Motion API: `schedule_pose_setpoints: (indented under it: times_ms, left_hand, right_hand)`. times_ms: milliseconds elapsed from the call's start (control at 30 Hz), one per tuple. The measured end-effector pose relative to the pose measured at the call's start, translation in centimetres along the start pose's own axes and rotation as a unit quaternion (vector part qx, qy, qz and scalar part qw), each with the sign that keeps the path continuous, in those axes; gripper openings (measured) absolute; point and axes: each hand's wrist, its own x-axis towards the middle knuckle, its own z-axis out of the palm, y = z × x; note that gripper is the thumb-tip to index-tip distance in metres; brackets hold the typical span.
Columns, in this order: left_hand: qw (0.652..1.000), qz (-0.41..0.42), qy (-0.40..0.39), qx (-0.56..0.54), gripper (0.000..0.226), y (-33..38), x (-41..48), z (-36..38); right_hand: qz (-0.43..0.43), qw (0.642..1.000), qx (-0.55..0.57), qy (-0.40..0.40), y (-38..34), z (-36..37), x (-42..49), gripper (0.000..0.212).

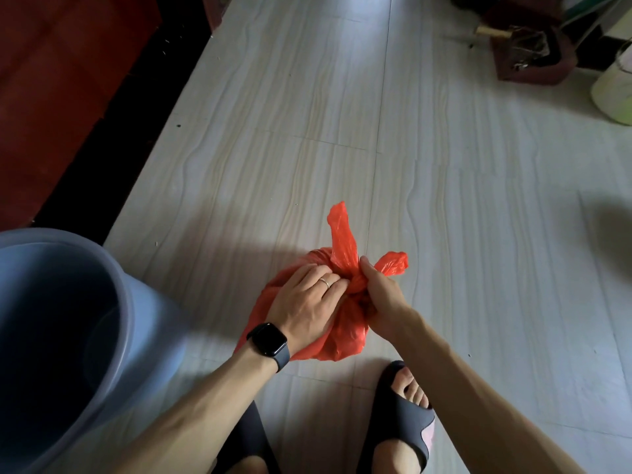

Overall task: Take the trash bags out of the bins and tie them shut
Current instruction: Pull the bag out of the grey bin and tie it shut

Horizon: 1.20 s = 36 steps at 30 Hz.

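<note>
The red trash bag (342, 340) rests on the tiled floor (307, 131), well clear of the floor's left edge and to the right of the blue bin (127, 285), which the frame cuts off. Our right hand (379, 297) clamps the twisted neck. Our left hand (306, 302) curls its fingers into the knot, their tips buried in plastic. Both hands hide much of the bag's top, and we cannot read the bin's dark interior.

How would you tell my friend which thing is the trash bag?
Start at the pale tiled floor, just right of the big blue bin and ahead of the person's dark slippers. There sits the trash bag, gripped at its knot by the left hand and the right hand. It is the only bright orange-red thing, with two loose ends sticking up.
</note>
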Motion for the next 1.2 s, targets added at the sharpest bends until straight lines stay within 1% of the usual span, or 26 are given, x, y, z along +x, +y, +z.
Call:
schedule_pose_setpoints:
  times_ms: [67, 100, 167, 200, 233, 300, 333, 367, 400, 467, 500, 533, 600, 633, 700, 767, 833, 867, 933, 967, 1000, 1033, 1067, 1133, 1200]
  left_hand:
    - [0.997, -0.058, -0.019, -0.054, 0.015, -0.3, 0.5, 0.1]
    - [0.992, -0.093, -0.039, -0.077, 0.016, -0.6, 0.9, 0.0]
    - [0.972, -0.166, -0.108, -0.125, 0.021, -1.5, 1.5, -0.3]
    - [0.951, -0.211, -0.153, -0.165, 0.022, -1.9, 2.0, -0.7]
    - [0.923, -0.255, -0.197, -0.210, 0.021, -2.3, 2.6, -1.0]
    - [0.844, -0.338, -0.280, -0.307, 0.012, -3.3, 3.8, -1.6]
    - [0.810, -0.362, -0.311, -0.342, 0.006, -4.1, 4.4, -1.6]
    - [0.786, -0.370, -0.333, -0.367, 0.004, -4.7, 4.8, -1.7]
    - [0.766, -0.379, -0.351, -0.383, 0.005, -5.2, 5.1, -1.7]
    - [0.734, -0.393, -0.365, -0.416, 0.007, -5.8, 5.6, -2.0]
    - [0.715, -0.407, -0.368, -0.433, 0.009, -5.8, 5.7, -2.3]
    - [0.693, -0.424, -0.369, -0.452, 0.010, -5.8, 5.7, -2.3]
    - [0.667, -0.432, -0.372, -0.479, 0.011, -5.7, 5.7, -2.5]
    - [0.660, -0.432, -0.371, -0.490, 0.012, -5.5, 5.8, -2.6]
    - [0.653, -0.439, -0.365, -0.498, 0.016, -5.4, 5.8, -2.6]
    - [0.653, -0.438, -0.357, -0.504, 0.016, -5.0, 5.8, -2.6]
    - [0.650, -0.445, -0.346, -0.510, 0.012, -4.7, 5.9, -2.8]
    - [0.643, -0.453, -0.337, -0.518, 0.008, -4.6, 5.8, -2.7]
    - [0.626, -0.465, -0.307, -0.546, 0.017, -4.2, 5.7, -2.6]
    - [0.623, -0.469, -0.292, -0.554, 0.019, -3.9, 5.6, -2.4]
    - [0.629, -0.473, -0.280, -0.549, 0.014, -3.8, 5.4, -2.0]
    - [0.639, -0.475, -0.267, -0.543, 0.012, -3.6, 5.3, -2.0]
    - [0.654, -0.467, -0.260, -0.535, 0.018, -3.6, 5.2, -1.8]
    - [0.673, -0.445, -0.276, -0.523, 0.028, -3.7, 5.1, -1.9]
    - [0.666, -0.442, -0.308, -0.516, 0.031, -3.9, 5.2, -2.4]
  right_hand:
    - [0.022, 0.999, 0.026, -0.040, 0.0, 0.0, -0.1, 0.044]
    - [0.032, 0.997, 0.036, -0.064, 0.0, -0.1, -0.1, 0.041]
    - [0.030, 0.993, 0.037, -0.111, -0.1, -0.4, 0.0, 0.035]
    - [0.022, 0.990, 0.027, -0.134, -0.2, -0.7, -0.1, 0.035]
    - [0.014, 0.986, 0.015, -0.164, -0.2, -1.0, -0.2, 0.035]
    - [-0.009, 0.971, -0.008, -0.239, -0.5, -1.6, -0.4, 0.029]
    - [-0.023, 0.962, -0.014, -0.270, -0.7, -1.8, -0.5, 0.024]
    - [-0.031, 0.956, -0.022, -0.292, -0.9, -1.9, -0.6, 0.021]
    - [-0.036, 0.952, -0.027, -0.304, -1.0, -1.9, -0.6, 0.026]
    - [-0.050, 0.943, -0.053, -0.324, -1.2, -1.9, -0.5, 0.045]
    - [-0.066, 0.939, -0.081, -0.328, -1.3, -1.9, -0.5, 0.049]
    - [-0.088, 0.938, -0.106, -0.319, -1.2, -2.0, -0.4, 0.046]
    - [-0.122, 0.946, -0.132, -0.268, -1.0, -2.3, -0.3, 0.038]
    - [-0.144, 0.949, -0.149, -0.236, -0.8, -2.4, -0.4, 0.034]
    - [-0.191, 0.943, -0.200, -0.183, -0.6, -2.5, -0.3, 0.032]
    - [-0.222, 0.927, -0.267, -0.141, -0.3, -2.5, -0.1, 0.027]
    - [-0.259, 0.905, -0.330, -0.075, -0.2, -2.2, -0.1, 0.019]
    - [-0.281, 0.894, -0.346, -0.035, -0.2, -2.0, -0.2, 0.018]
    - [-0.323, 0.885, -0.335, 0.021, -0.2, -1.6, -0.4, 0.022]
    - [-0.337, 0.889, -0.309, 0.033, -0.2, -1.5, -0.4, 0.020]
    - [-0.339, 0.898, -0.277, 0.042, -0.3, -1.5, -0.3, 0.013]
    - [-0.337, 0.906, -0.253, 0.048, -0.4, -1.3, -0.2, 0.014]
    - [-0.336, 0.908, -0.245, 0.051, -0.5, -1.2, -0.1, 0.019]
    - [-0.339, 0.898, -0.274, 0.056, -0.5, -0.9, 0.2, 0.025]
    - [-0.337, 0.897, -0.280, 0.062, -0.5, -0.8, 0.3, 0.028]
